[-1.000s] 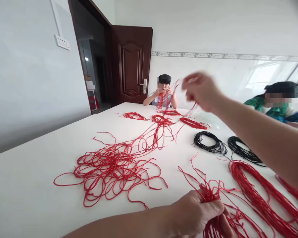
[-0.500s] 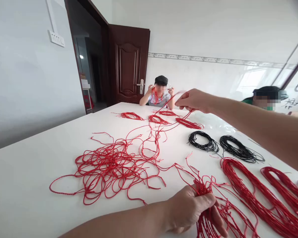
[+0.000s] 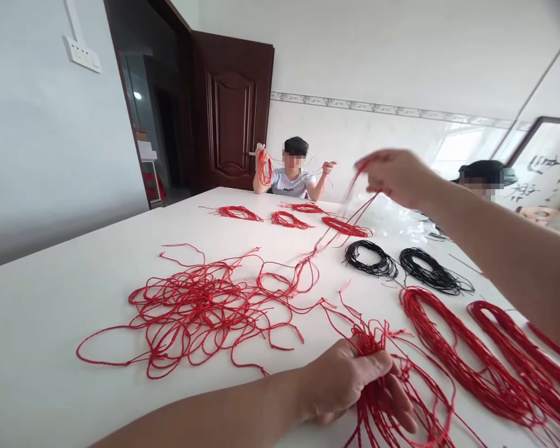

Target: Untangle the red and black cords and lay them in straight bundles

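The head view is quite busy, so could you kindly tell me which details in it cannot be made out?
Head view:
The left hand covers the middle of the bunch of red cords, and the bottom edge cuts off their lower ends.
The right hand is blurred, and its fingers hide how it meets the red cord.
The right forearm hides most of the person at the right.

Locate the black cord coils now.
In the head view, two black cord coils lie on the white table, right of centre, below a red loop bundle and above long red hanks.
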`<state>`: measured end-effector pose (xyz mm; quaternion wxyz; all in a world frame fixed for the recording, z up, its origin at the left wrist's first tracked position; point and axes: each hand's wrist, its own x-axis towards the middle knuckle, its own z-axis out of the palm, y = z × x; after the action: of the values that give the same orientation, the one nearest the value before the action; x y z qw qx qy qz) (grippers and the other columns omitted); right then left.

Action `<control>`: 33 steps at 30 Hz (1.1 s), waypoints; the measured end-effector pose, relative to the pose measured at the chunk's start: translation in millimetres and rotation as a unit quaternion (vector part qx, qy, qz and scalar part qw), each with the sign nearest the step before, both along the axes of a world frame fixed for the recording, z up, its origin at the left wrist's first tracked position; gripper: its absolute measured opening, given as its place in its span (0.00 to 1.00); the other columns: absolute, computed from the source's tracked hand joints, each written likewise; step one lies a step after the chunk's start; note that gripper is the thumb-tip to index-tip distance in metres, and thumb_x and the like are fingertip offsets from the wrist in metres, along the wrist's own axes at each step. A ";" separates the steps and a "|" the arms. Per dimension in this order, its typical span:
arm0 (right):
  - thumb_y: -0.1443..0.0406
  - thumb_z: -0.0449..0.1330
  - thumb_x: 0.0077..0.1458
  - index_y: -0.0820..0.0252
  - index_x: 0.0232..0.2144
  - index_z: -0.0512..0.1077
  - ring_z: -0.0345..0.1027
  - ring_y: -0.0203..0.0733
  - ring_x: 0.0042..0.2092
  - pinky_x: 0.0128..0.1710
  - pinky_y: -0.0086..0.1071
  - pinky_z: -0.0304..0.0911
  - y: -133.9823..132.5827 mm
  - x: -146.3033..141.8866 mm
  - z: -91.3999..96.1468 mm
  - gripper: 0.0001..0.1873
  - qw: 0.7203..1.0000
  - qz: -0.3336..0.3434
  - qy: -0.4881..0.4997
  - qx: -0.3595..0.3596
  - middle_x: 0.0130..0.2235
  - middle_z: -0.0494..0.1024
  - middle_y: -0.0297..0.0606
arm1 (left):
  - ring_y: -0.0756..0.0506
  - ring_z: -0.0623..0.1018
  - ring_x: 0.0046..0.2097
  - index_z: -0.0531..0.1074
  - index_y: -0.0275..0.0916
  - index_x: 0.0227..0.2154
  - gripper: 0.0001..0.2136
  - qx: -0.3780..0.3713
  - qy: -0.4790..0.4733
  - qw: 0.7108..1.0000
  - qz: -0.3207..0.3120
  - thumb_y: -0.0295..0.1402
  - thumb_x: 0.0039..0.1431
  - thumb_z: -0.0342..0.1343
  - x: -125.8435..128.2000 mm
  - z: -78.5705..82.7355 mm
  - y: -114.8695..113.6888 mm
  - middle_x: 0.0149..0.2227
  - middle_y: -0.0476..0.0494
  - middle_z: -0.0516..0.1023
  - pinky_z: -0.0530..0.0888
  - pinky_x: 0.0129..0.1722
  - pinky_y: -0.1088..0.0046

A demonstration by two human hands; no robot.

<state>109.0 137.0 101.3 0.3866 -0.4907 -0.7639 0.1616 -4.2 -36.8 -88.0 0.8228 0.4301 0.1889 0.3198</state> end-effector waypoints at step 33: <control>0.61 0.54 0.38 0.44 0.35 0.69 0.67 0.50 0.40 0.35 0.44 0.63 -188.5 45.4 -116.3 0.17 0.972 0.069 -0.131 -0.183 0.37 0.75 0.38 | 0.49 0.73 0.32 0.68 0.32 0.34 0.12 -0.185 0.005 0.964 0.192 0.34 0.48 0.55 12.7 19.4 -12.0 0.30 0.42 0.74 0.67 0.37 0.72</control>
<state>154.4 -51.6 -15.0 0.1750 -0.5157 -0.7977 0.2592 8.5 -48.8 -68.6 0.8100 0.2278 0.3281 0.4294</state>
